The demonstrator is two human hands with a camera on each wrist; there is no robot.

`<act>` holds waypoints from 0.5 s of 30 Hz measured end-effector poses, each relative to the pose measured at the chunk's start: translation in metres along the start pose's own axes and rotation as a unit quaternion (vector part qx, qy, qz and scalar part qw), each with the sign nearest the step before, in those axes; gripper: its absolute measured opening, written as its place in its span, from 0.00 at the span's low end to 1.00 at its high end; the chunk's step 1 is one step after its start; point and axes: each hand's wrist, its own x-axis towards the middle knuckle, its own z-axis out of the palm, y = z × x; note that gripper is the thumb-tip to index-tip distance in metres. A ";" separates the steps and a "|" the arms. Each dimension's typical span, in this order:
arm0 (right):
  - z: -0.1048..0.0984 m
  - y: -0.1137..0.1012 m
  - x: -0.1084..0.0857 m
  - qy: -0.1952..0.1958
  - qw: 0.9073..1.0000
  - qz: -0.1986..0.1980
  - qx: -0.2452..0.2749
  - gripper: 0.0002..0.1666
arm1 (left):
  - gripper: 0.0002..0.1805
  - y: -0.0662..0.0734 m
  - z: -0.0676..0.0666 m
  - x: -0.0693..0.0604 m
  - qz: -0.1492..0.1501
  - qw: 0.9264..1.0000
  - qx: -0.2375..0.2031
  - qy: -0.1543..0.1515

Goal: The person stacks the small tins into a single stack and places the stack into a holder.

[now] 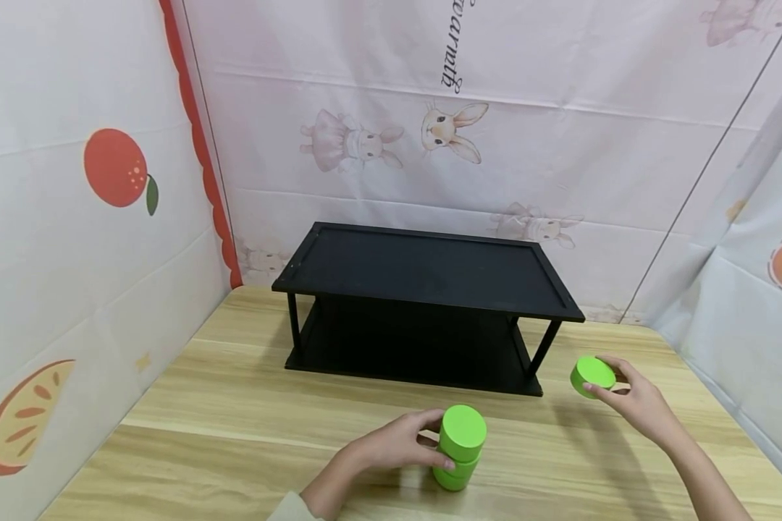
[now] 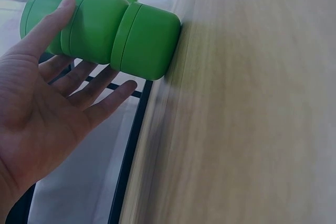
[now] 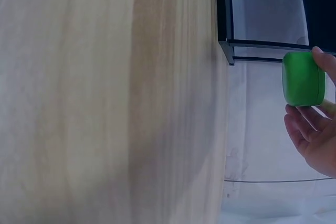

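A stack of three round green lidded containers [image 1: 463, 438] stands upright on the table in front of the shelf. My left hand [image 1: 400, 441] grips the stack from its left side. In the left wrist view, the thumb of the left hand [image 2: 47, 98] lies along the stack's upper part [image 2: 97, 27], with the fingers on the opposite side. Off to the right, my right hand [image 1: 638, 401] pinches another round green container [image 1: 591, 376] between thumb and fingers. The right wrist view shows this container [image 3: 303, 80] held above the tabletop by the right hand [image 3: 317, 135].
A black two-level shelf [image 1: 423, 268] stands at the back of the wood-grain table [image 1: 234, 405]. Its lower board [image 1: 404, 347] sits close to the tabletop. Printed cloth [image 1: 365, 94] hangs behind and at both sides.
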 end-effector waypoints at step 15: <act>-0.003 -0.015 -0.001 0.015 0.999 -0.037 0.012 0.34 | 0.30 0.002 0.001 -0.001 0.000 1.000 0.003 0.002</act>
